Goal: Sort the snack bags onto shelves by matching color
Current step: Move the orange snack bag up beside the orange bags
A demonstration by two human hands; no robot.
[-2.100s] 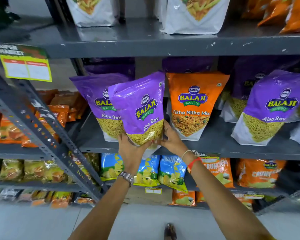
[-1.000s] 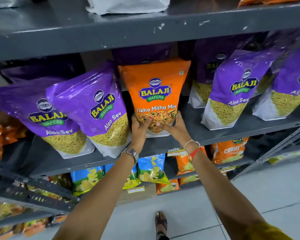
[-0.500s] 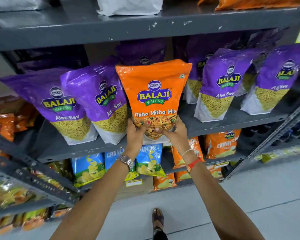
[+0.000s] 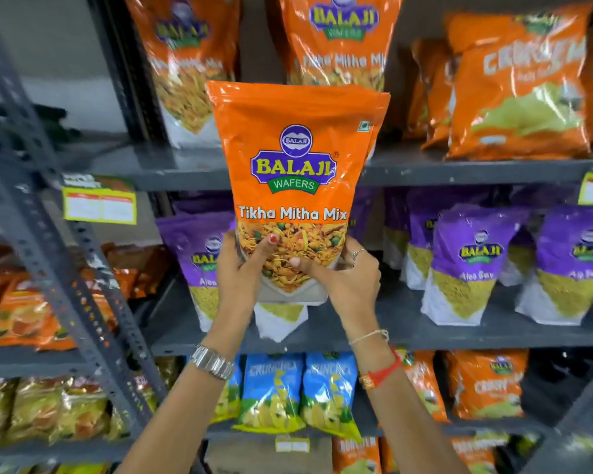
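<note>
Grey metal shelves fill the wall, w/ snack bags on every level. Up top sit orange bags, incl. two Tikha Mitha Mix bags [image 4: 336, 46] & orange Crunchex bags [image 4: 521, 83]. The middle shelf [image 4: 459, 336] holds purple Aloo Sev bags [image 4: 466, 265]. So those rows look sorted by color. One orange Tikha Mitha Mix bag [image 4: 297, 172] is not put away yet; it's up in the air, in front of the top shelf [image 4: 185, 165], not resting on it. I think it goes up there w/ the other orange ones. The left hand [image 4: 240, 268] & right hand [image 4: 346, 278] are both closed around the bag's bottom, thumbs on the front. Lower shelves have blue & orange bags mixed, so more sorting may be left.
</note>
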